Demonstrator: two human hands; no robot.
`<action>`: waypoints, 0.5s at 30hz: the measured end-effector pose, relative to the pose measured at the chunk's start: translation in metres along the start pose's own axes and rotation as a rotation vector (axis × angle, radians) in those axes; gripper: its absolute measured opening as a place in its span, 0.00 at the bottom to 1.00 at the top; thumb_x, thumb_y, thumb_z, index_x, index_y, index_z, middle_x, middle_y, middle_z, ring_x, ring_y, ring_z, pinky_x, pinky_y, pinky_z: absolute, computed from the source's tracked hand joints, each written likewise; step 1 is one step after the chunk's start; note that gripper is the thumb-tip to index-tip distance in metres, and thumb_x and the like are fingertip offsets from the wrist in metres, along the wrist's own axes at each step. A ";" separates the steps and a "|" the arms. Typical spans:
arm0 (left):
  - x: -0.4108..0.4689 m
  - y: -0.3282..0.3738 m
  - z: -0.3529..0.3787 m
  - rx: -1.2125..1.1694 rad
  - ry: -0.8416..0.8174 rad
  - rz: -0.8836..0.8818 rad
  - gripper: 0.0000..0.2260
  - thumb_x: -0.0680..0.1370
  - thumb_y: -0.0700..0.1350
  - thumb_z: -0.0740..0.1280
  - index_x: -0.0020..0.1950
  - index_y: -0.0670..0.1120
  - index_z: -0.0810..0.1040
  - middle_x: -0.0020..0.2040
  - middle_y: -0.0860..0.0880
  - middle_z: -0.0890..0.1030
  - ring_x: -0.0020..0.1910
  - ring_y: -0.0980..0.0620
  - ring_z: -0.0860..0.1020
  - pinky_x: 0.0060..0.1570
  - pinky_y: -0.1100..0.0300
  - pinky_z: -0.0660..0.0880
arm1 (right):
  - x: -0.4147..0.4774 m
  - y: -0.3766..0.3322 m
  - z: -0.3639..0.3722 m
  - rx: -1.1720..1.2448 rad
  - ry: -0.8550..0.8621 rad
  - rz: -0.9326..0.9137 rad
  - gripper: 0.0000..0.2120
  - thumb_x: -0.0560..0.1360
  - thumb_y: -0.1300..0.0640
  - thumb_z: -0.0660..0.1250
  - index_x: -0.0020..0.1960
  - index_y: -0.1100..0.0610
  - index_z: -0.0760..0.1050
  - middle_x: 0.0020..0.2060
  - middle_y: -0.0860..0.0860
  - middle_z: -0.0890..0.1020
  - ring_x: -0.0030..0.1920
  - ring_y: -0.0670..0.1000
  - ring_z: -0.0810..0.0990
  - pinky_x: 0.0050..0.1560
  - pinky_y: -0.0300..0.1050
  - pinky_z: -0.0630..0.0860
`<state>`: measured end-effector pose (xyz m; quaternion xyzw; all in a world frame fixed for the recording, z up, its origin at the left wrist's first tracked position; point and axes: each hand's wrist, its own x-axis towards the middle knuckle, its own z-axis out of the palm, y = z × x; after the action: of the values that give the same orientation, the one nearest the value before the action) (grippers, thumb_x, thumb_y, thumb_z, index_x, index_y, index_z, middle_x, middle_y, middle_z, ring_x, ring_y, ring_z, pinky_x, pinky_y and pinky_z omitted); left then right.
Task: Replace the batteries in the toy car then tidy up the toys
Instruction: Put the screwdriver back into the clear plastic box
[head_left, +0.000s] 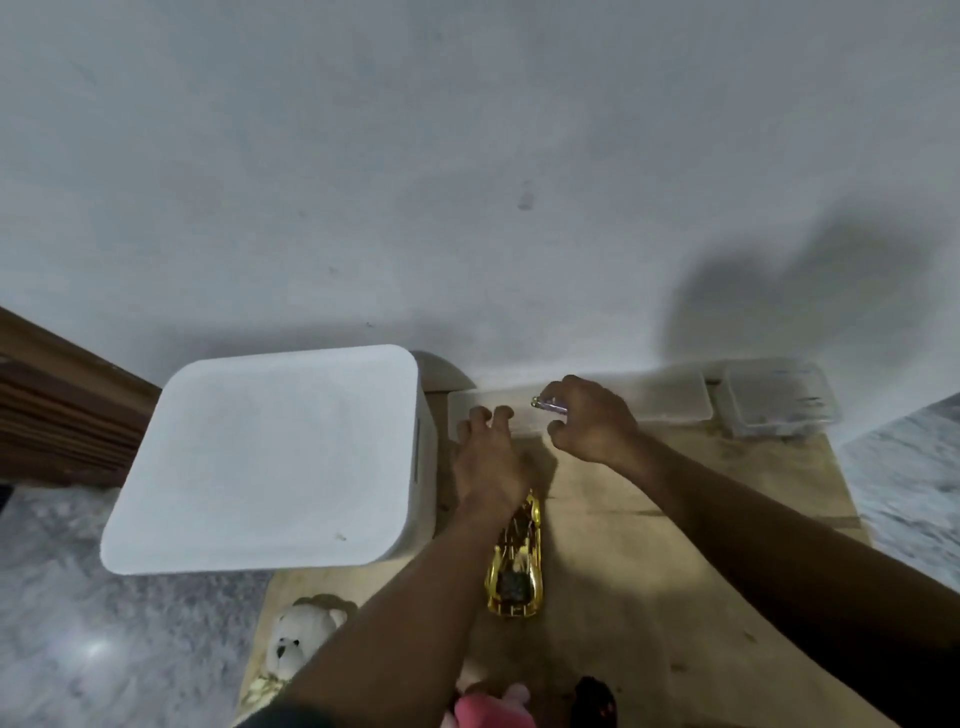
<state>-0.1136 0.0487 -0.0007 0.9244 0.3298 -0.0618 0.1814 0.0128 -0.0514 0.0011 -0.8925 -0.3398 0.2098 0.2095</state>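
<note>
Just right of the frame's centre, the right hand pinches a small battery between thumb and fingers; it has a purplish body and a shiny metal end, and its label is too blurred to read. Beside it, the left hand reaches forward with bent fingers, the tips on the near edge of a flat translucent container by the wall; whether they grip it cannot be told. The gold toy car lies on the wooden tabletop in the lower middle, partly under the left forearm. A white storage bin stands at left. A clear plastic box sits at upper right. At the bottom edge are a white teddy bear, a pink plush toy and a dark toy.
</note>
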 end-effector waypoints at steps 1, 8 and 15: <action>0.009 -0.001 -0.002 0.052 -0.011 0.014 0.29 0.74 0.46 0.71 0.74 0.52 0.67 0.71 0.46 0.69 0.69 0.43 0.68 0.63 0.47 0.73 | 0.004 -0.003 0.001 -0.098 -0.039 -0.038 0.21 0.71 0.54 0.70 0.64 0.48 0.75 0.57 0.47 0.76 0.55 0.54 0.79 0.51 0.45 0.74; 0.044 -0.023 0.002 0.247 -0.084 0.102 0.32 0.74 0.37 0.72 0.76 0.48 0.66 0.73 0.42 0.68 0.74 0.41 0.64 0.69 0.51 0.69 | 0.020 -0.007 0.027 -0.479 -0.078 -0.168 0.25 0.74 0.50 0.70 0.68 0.54 0.67 0.63 0.53 0.69 0.52 0.59 0.80 0.41 0.48 0.75; 0.057 -0.025 0.007 0.290 -0.097 0.109 0.34 0.74 0.40 0.74 0.76 0.49 0.63 0.71 0.41 0.69 0.71 0.39 0.67 0.60 0.53 0.75 | 0.022 -0.001 0.039 -0.468 -0.012 -0.220 0.22 0.75 0.55 0.68 0.66 0.56 0.68 0.63 0.55 0.72 0.50 0.57 0.81 0.42 0.48 0.75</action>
<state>-0.0851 0.0974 -0.0275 0.9533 0.2578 -0.1433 0.0648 0.0073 -0.0263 -0.0353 -0.8732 -0.4753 0.1069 0.0167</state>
